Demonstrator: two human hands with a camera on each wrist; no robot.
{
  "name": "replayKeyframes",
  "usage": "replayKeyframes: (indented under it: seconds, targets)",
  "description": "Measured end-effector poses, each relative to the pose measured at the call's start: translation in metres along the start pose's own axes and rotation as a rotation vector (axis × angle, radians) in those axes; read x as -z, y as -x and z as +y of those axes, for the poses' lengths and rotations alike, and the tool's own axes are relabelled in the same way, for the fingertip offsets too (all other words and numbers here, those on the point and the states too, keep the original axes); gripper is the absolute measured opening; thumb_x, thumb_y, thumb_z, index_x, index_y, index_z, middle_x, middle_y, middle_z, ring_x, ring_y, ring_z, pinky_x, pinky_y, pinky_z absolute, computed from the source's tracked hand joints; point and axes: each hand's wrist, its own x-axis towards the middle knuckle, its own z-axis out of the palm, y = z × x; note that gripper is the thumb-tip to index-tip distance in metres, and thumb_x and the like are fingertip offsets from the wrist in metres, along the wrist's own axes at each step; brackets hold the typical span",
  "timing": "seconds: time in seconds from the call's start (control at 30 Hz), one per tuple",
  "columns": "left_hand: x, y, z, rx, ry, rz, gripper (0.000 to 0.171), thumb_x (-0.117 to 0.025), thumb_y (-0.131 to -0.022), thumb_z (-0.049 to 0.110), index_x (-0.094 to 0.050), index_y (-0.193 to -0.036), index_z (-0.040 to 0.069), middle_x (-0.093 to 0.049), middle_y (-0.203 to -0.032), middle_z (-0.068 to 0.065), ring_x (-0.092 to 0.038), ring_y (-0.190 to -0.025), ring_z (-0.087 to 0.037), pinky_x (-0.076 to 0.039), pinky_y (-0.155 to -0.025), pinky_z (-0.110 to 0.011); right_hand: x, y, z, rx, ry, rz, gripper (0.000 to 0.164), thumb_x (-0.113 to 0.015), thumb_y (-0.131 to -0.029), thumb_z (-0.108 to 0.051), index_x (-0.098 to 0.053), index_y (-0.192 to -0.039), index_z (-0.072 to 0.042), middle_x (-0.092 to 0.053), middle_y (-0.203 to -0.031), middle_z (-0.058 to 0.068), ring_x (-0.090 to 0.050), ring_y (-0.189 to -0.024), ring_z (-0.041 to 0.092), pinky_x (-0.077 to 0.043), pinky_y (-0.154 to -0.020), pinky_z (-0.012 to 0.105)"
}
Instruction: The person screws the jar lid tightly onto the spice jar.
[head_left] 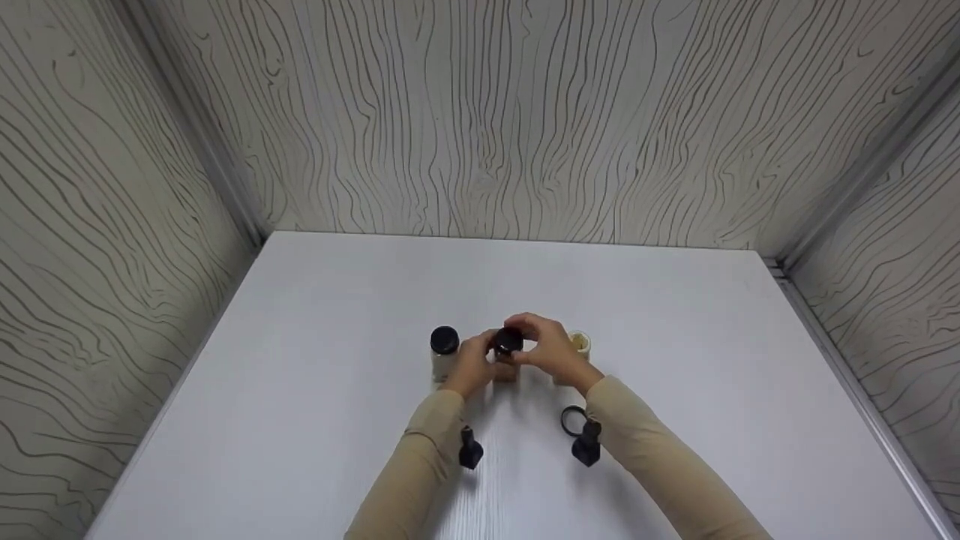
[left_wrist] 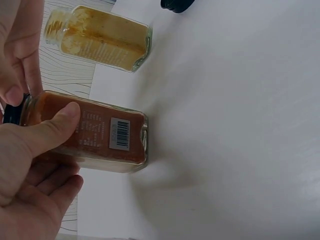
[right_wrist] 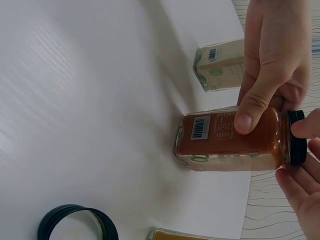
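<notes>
My left hand (head_left: 472,366) grips a square glass jar (left_wrist: 97,137) of reddish-brown powder, its thumb along the side that has a barcode label. The jar stands upright on the white table in the middle of a row. At its top, my right hand (head_left: 551,349) holds the black screw lid (head_left: 508,340) between thumb and fingers. The lid sits on the jar's neck in the right wrist view. Just right of it, partly behind my right hand, stands an uncapped jar (left_wrist: 105,37) with yellow powder residue.
A third jar (head_left: 444,365), pale inside and black-capped, stands left of my left hand. Nearer me on the right, a loose black lid (right_wrist: 50,223) lies on the white table (head_left: 337,315). Wood-patterned walls (head_left: 480,120) enclose the back and sides.
</notes>
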Motion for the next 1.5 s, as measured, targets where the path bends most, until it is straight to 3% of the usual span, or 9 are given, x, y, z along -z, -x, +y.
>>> replayKeyframes:
  seconds: [0.23, 0.4, 0.67, 0.97, 1.27, 1.5]
  targets:
    - [0.0005, 0.0009, 0.0027, 0.042, -0.016, -0.009, 0.048, -0.074, -0.079, -0.001, -0.059, -0.124, -0.006, -0.063, -0.128, -0.023, -0.058, -0.124, -0.036, -0.048, -0.108, -0.047, -0.0006, -0.0008, -0.0007, -0.022, -0.004, 0.039, 0.044, -0.073, -0.079, 0.001, -0.059, -0.12, 0.007, -0.064, -0.12, 0.025, -0.061, -0.115, 0.039, -0.053, -0.102, 0.047]
    - [0.0007, 0.0014, 0.0048, 0.063, -0.01, -0.008, 0.048, -0.074, -0.079, 0.0, -0.059, -0.124, -0.004, -0.063, -0.128, -0.022, -0.059, -0.124, -0.035, -0.048, -0.109, -0.046, 0.0004, -0.0004, -0.0006, -0.011, 0.0, 0.022, 0.046, -0.074, -0.078, 0.001, -0.058, -0.121, 0.008, -0.063, -0.121, 0.026, -0.06, -0.117, 0.04, -0.053, -0.102, 0.048]
    - [0.0001, 0.0003, 0.0035, 0.053, 0.007, 0.0, 0.052, -0.076, -0.076, -0.003, -0.058, -0.125, -0.007, -0.062, -0.128, -0.024, -0.058, -0.125, -0.037, -0.046, -0.11, -0.047, 0.0012, -0.0007, 0.0004, 0.026, 0.011, -0.012, 0.048, -0.07, -0.079, 0.003, -0.055, -0.124, 0.011, -0.062, -0.123, 0.029, -0.06, -0.118, 0.041, -0.051, -0.103, 0.048]
    - [-0.0011, -0.001, 0.0029, 0.076, -0.008, -0.004, 0.052, -0.076, -0.077, 0.0, -0.059, -0.125, -0.004, -0.063, -0.128, -0.022, -0.059, -0.124, -0.035, -0.048, -0.108, -0.046, 0.0003, -0.0007, -0.0007, -0.032, 0.019, 0.02, 0.047, -0.074, -0.079, -0.002, -0.058, -0.123, 0.006, -0.062, -0.124, 0.026, -0.061, -0.116, 0.04, -0.054, -0.101, 0.046]
    - [-0.0016, -0.0008, 0.0006, 0.069, -0.006, 0.007, 0.052, -0.078, -0.075, 0.001, -0.06, -0.123, -0.005, -0.064, -0.127, -0.022, -0.059, -0.123, -0.035, -0.048, -0.108, -0.047, 0.0001, 0.0004, 0.0016, 0.019, 0.022, -0.001, 0.05, -0.074, -0.078, 0.0, -0.057, -0.126, 0.004, -0.06, -0.128, 0.026, -0.058, -0.121, 0.039, -0.051, -0.105, 0.047]
    - [-0.001, -0.0001, 0.0018, 0.071, -0.013, 0.007, 0.05, -0.076, -0.076, 0.0, -0.06, -0.123, -0.005, -0.065, -0.125, -0.022, -0.06, -0.122, -0.034, -0.05, -0.106, -0.046, -0.002, 0.0001, 0.0022, 0.037, 0.03, 0.036, 0.044, -0.072, -0.079, 0.001, -0.059, -0.121, 0.007, -0.064, -0.121, 0.025, -0.061, -0.115, 0.04, -0.052, -0.102, 0.047]
